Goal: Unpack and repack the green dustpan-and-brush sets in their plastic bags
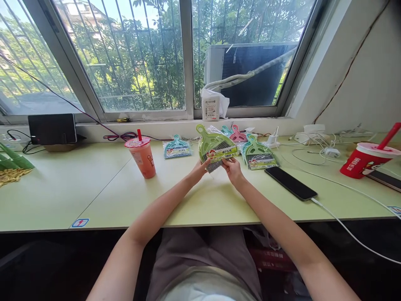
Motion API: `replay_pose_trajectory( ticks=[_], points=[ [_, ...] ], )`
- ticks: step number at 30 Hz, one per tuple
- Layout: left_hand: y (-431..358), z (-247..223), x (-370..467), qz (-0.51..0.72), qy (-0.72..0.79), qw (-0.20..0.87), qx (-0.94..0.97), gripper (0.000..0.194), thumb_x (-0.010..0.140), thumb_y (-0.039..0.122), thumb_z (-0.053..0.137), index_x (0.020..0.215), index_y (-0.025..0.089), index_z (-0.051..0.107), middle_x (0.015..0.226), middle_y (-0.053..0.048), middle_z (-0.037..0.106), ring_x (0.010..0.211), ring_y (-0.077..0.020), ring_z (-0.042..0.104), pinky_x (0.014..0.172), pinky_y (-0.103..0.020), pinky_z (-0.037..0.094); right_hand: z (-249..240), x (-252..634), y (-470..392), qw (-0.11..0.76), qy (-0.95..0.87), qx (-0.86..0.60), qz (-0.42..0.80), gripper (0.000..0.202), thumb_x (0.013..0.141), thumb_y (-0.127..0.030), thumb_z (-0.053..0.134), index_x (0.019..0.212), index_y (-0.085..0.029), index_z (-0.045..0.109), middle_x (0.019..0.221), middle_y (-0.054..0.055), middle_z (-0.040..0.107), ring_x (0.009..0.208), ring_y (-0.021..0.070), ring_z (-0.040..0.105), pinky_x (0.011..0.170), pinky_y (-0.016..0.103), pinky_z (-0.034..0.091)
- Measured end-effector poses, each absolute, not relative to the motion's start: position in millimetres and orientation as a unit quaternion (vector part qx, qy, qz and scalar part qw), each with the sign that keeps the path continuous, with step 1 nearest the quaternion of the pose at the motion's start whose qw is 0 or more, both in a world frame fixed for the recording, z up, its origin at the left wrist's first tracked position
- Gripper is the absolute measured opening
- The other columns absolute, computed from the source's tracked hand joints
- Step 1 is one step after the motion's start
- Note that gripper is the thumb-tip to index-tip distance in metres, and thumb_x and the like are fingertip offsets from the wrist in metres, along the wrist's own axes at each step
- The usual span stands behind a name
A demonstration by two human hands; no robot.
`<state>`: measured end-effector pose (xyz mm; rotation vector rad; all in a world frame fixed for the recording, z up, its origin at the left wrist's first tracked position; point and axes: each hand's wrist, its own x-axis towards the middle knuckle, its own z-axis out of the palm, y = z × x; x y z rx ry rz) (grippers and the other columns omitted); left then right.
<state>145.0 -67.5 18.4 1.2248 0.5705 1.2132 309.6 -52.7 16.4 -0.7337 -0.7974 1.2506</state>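
Observation:
Both hands hold up a packaged green mini dustpan-and-brush set (215, 147) above the pale green table (94, 188). My left hand (199, 170) grips its lower left edge and my right hand (232, 169) grips its lower right edge near the label. Just right of it another green packaged set (258, 156) lies flat on the table. A blue set (176, 148) lies to the left, and pink and blue sets (237, 135) lie behind.
A pink drink cup with a red straw (143, 156) stands left of my hands. A black phone (290, 182) on a white cable lies to the right, with a red cup (366, 159) beyond. Chargers and cables (316, 140) clutter the back right; a black device (52, 128) sits back left.

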Motion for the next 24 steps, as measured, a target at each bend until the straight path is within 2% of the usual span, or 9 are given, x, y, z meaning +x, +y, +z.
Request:
replay_pose_trajectory(
  ticks=[5, 11, 15, 19, 24],
  points=[
    [-61.9, 21.6, 134.7, 0.565, 0.306, 0.584, 0.497, 0.066, 0.06, 0.049, 0.09, 0.113, 0.018, 0.068, 0.118, -0.011, 0.073, 0.116, -0.0316, 0.065, 0.1, -0.044, 0.05, 13.2, 310.1, -47.6, 0.613, -0.4, -0.354, 0.583, 0.032, 0.062, -0.019, 0.081, 0.086, -0.022, 0.06, 0.091, 0.003, 0.072, 0.088, 0.0208, 0.071, 0.089, 0.04, 0.062],
    [-58.0, 18.2, 129.9, 0.545, 0.344, 0.574, 0.505, 0.07, 0.052, 0.052, 0.092, 0.109, 0.02, 0.067, 0.111, -0.009, 0.075, 0.103, -0.0291, 0.069, 0.086, -0.04, 0.053, 9.9, 314.9, -37.1, 0.602, -0.399, -0.376, 0.58, 0.025, 0.082, -0.045, 0.066, 0.092, -0.026, 0.052, 0.089, 0.002, 0.068, 0.076, 0.0197, 0.069, 0.076, 0.044, 0.064],
    [-58.2, 20.5, 129.4, 0.528, 0.328, 0.581, 0.525, 0.068, 0.056, 0.053, 0.09, 0.111, 0.02, 0.067, 0.112, -0.009, 0.074, 0.102, -0.0281, 0.069, 0.085, -0.039, 0.053, 12.5, 317.7, -38.6, 0.609, -0.408, -0.401, 0.55, 0.026, 0.079, -0.038, 0.069, 0.095, -0.027, 0.052, 0.091, 0.001, 0.067, 0.074, 0.0177, 0.068, 0.079, 0.043, 0.064],
    [-61.0, 24.4, 126.6, 0.515, 0.33, 0.576, 0.542, 0.066, 0.058, 0.055, 0.088, 0.11, 0.019, 0.067, 0.111, -0.01, 0.074, 0.101, -0.0271, 0.069, 0.085, -0.039, 0.053, 17.7, 320.0, -41.2, 0.593, -0.41, -0.386, 0.575, 0.033, 0.073, -0.03, 0.074, 0.098, -0.027, 0.053, 0.088, -0.001, 0.068, 0.075, 0.0175, 0.068, 0.079, 0.041, 0.064],
    [-67.8, 25.4, 135.0, 0.511, 0.355, 0.542, 0.564, 0.066, 0.056, 0.052, 0.088, 0.109, 0.018, 0.067, 0.108, -0.01, 0.074, 0.095, -0.0264, 0.069, 0.076, -0.035, 0.052, 14.0, 318.8, -38.9, 0.624, -0.375, -0.397, 0.559, 0.031, 0.075, -0.034, 0.074, 0.097, -0.028, 0.053, 0.089, 0.0, 0.07, 0.08, 0.0194, 0.07, 0.077, 0.038, 0.064]
  ],
)
